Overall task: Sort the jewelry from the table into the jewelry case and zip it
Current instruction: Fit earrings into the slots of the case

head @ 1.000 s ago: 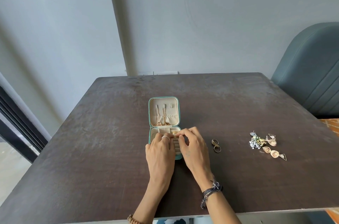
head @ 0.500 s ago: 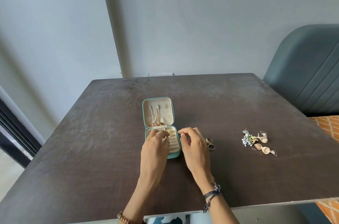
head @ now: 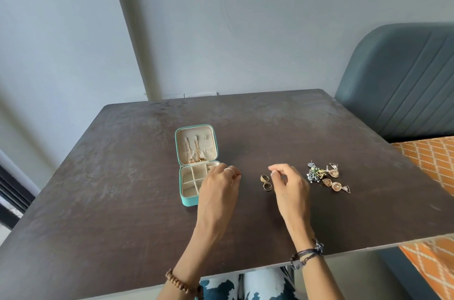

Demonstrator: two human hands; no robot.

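Case [head: 189, 197]: teal, open on the table [head: 122, 176], unzipped. Lid holds 2 gold chains [head: 194, 152]; front compartments look bare.

Left on the table: 2 rings [head: 266, 182], just beside my right hand [head: 288, 184]; earring heap [head: 326, 176], further right.

My left hand [head: 218, 186]: fingers loosely curled over the case's right side, holding nothing I can see.

Right hand: curled, nothing gripped, near the rings.

Progress: I judge it under half done.

Writing: none legible.
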